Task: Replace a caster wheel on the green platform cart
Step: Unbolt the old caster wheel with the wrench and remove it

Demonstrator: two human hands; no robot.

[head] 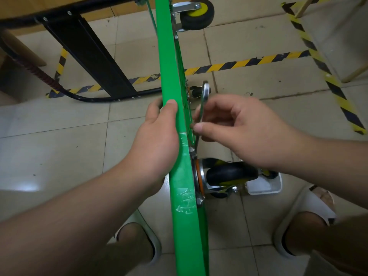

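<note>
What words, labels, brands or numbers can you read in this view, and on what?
No text can be read here.
On the green platform cart: pale scuffs along its edge, not legible as letters.
On the wrench: any stamp is too blurred to read.
On the hazard tape: yellow and black stripes only, no words.

Forearms were bare right to the frame edge. The left hand (157, 144) and right hand (245, 132) had short, plain thumbnails. Footwear was a pair of white slides, the left slide (154, 246) and the right slide (310, 204). Each had one broad, smooth moulded band over the foot. Lower legs were bare above the slides.
</note>
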